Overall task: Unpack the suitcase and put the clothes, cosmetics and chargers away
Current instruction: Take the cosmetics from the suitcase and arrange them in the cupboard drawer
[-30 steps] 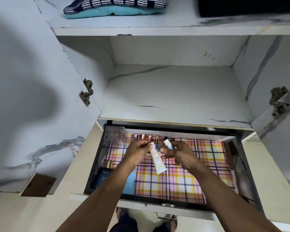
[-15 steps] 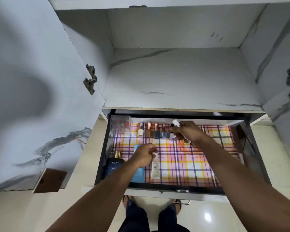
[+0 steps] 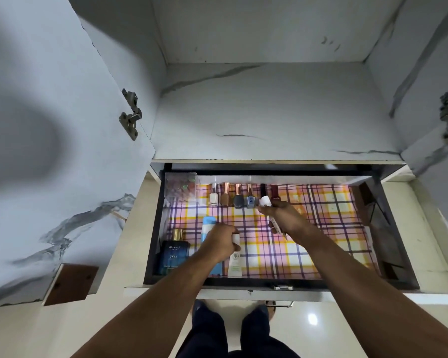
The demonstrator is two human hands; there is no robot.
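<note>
Head view shows both hands down in the open drawer (image 3: 396, 228), where a second ago they were together over its middle, passing a white tube between them. Now the left hand (image 3: 221, 242) has laid that white tube (image 3: 235, 263) flat at the front of the drawer, just beside the blue tube (image 3: 209, 228), and its grip is curled round the tube's cap end. The right hand (image 3: 286, 219) has gone to the back of the drawer and pinches a small white-capped bottle (image 3: 264, 202) right beside the row of nail polish bottles (image 3: 233, 197). A perfume box (image 3: 174, 257) sits at the drawer's front left corner. So the cosmetics are going into place, and I think the little bottle joins the row next.
</note>
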